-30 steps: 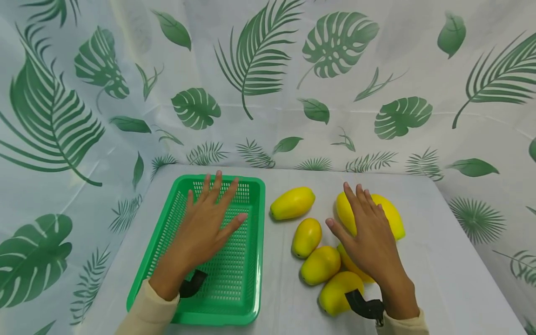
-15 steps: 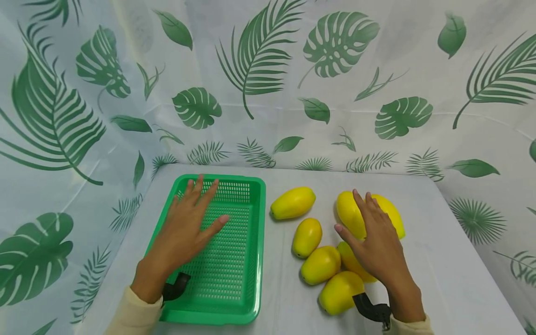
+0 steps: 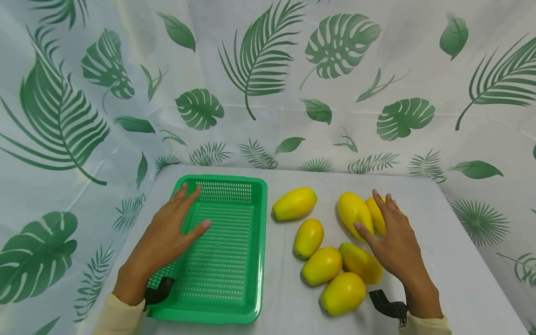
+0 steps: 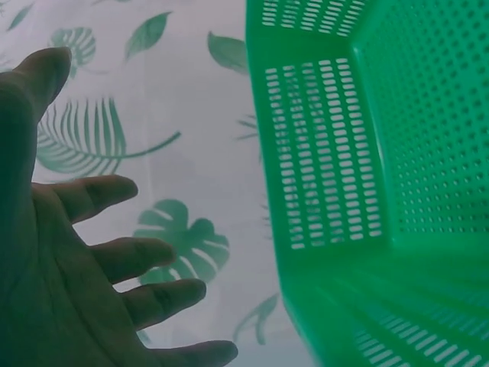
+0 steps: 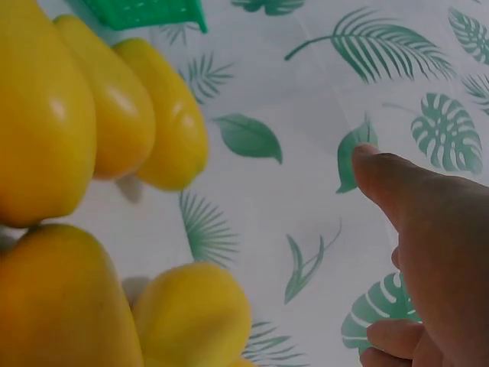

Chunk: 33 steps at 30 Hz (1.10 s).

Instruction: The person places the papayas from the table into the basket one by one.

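A green plastic basket (image 3: pixel 215 251) with slotted walls stands on the left of the table and holds nothing. My left hand (image 3: pixel 165 232) hovers over its left side, fingers straight and spread. In the left wrist view that hand (image 4: pixel 84 267) is apart from the basket wall (image 4: pixel 321 153). Several yellow, green-tipped fruits, like mangoes or papayas, lie right of the basket. One fruit (image 3: pixel 295 204) lies alone near the back; others, such as this fruit (image 3: pixel 343 294), cluster nearer. My right hand (image 3: pixel 398 242) hovers above the right side of the fruits, partly hiding the rearmost right fruit (image 3: pixel 374 211). It holds nothing.
A white cloth covers the table (image 3: pixel 452 265). White curtains (image 3: pixel 272 116) with green leaf prints rise behind and on both sides. Black camera mounts (image 3: pixel 387 304) sit at both wrists. The basket and the fruits stand a small gap apart.
Both hands have moved apart: the left toward the basket's left side, the right further to the right, uncovering more of the fruits. Basket and fruits have stayed in place.
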Each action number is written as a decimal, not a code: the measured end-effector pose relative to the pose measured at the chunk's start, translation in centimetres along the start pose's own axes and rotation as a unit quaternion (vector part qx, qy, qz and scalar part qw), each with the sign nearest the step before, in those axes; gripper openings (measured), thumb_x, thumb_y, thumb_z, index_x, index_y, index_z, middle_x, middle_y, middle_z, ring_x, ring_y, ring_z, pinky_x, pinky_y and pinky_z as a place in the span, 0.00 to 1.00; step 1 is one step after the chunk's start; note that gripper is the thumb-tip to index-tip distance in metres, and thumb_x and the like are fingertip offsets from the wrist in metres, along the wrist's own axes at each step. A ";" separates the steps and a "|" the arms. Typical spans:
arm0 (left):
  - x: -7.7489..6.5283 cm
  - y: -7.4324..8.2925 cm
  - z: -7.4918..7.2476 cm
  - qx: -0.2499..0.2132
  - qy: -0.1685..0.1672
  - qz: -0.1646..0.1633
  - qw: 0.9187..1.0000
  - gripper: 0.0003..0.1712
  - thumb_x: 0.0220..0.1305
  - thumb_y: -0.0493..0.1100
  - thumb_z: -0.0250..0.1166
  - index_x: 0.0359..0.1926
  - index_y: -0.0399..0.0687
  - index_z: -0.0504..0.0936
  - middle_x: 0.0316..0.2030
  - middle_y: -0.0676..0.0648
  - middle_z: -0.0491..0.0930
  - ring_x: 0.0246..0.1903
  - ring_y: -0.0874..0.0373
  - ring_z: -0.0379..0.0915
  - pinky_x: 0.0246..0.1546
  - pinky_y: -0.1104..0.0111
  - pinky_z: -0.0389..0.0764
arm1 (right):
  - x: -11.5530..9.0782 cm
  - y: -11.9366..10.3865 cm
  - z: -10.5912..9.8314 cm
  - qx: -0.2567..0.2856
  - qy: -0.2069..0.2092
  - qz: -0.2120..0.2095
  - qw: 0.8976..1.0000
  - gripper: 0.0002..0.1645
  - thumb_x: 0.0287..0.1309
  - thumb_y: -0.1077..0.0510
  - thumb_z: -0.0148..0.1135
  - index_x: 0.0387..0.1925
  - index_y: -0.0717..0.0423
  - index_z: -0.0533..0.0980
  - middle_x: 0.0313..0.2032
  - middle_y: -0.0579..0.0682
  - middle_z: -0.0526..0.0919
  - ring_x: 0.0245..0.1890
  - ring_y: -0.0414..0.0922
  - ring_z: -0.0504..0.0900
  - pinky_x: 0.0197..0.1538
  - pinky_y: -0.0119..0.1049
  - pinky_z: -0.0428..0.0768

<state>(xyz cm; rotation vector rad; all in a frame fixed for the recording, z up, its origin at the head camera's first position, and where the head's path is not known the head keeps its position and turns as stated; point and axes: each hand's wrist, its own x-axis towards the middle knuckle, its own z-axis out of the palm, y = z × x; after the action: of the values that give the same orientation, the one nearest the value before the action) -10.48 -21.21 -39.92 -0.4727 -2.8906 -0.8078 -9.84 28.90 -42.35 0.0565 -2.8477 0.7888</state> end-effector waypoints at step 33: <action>-2.5 -5.1 -2.2 -0.065 -0.036 -0.050 0.996 0.52 0.67 0.58 0.75 0.85 0.65 0.58 0.85 0.39 0.49 0.79 0.24 0.51 0.63 0.18 0.59 | 0.9 4.5 -0.2 -0.002 -0.007 0.036 0.999 0.55 0.73 0.37 0.63 0.87 0.38 0.44 0.84 0.70 0.43 0.79 0.80 0.47 0.68 0.88 0.48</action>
<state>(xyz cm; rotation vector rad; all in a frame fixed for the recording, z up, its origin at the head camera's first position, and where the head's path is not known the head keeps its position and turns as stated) -9.74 -27.14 -40.95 -0.3797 -2.9606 -1.0202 -11.05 32.87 -44.28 -0.0402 -2.8780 0.8007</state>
